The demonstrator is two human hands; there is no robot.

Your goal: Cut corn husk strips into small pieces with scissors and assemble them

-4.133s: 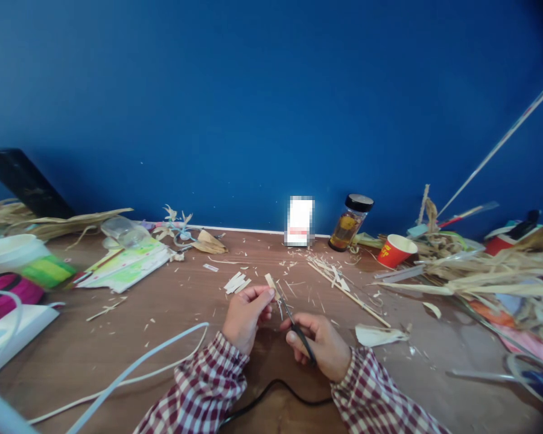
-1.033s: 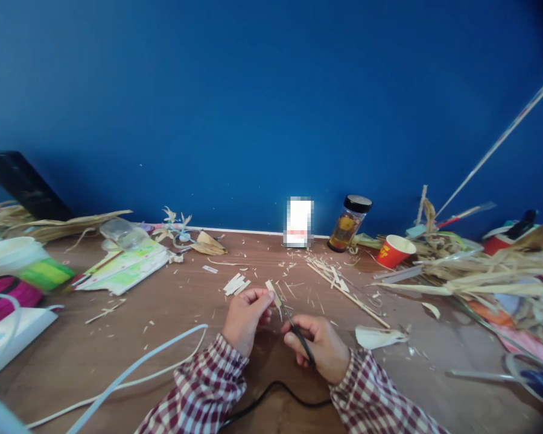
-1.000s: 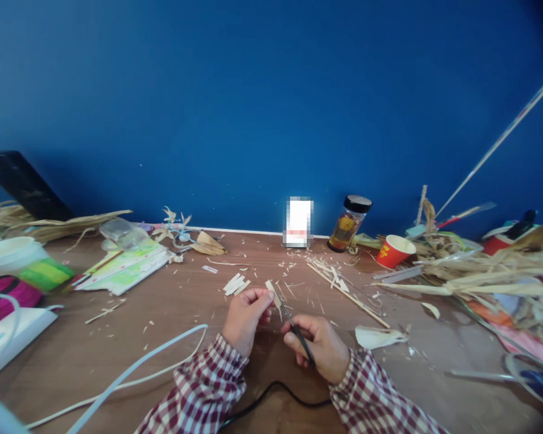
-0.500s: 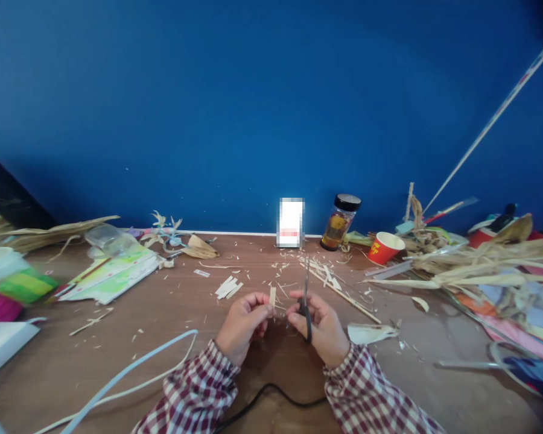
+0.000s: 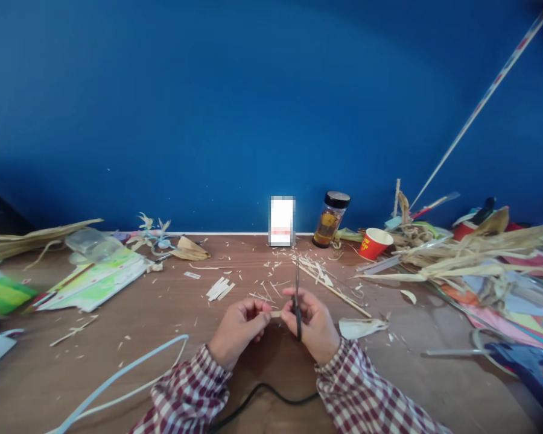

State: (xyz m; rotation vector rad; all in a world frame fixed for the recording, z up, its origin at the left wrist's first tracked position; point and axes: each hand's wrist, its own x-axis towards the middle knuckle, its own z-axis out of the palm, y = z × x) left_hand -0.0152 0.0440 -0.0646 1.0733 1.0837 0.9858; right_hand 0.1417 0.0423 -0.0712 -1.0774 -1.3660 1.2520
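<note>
- Over the brown wooden tabletop (image 5: pixel 163 314), our left hand (image 5: pixel 239 330) pinches a flat tan strip (image 5: pixel 276 314).
- Our right hand (image 5: pixel 315 325) grips black-handled metal scissors (image 5: pixel 297 313), blades clear of it, apparently so both hands can steady it.

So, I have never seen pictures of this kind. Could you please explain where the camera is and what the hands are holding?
There is no machine here: these are a person's bare hands, seen by one camera worn on the head, looking forward and down. The left hand pinches a pale strip, whose other end reaches the right hand. That hand holds dark-handled scissors, blades pointing away. On the brown table lie cut strips, a lidded jar, a red cup and dry leaves.
</note>
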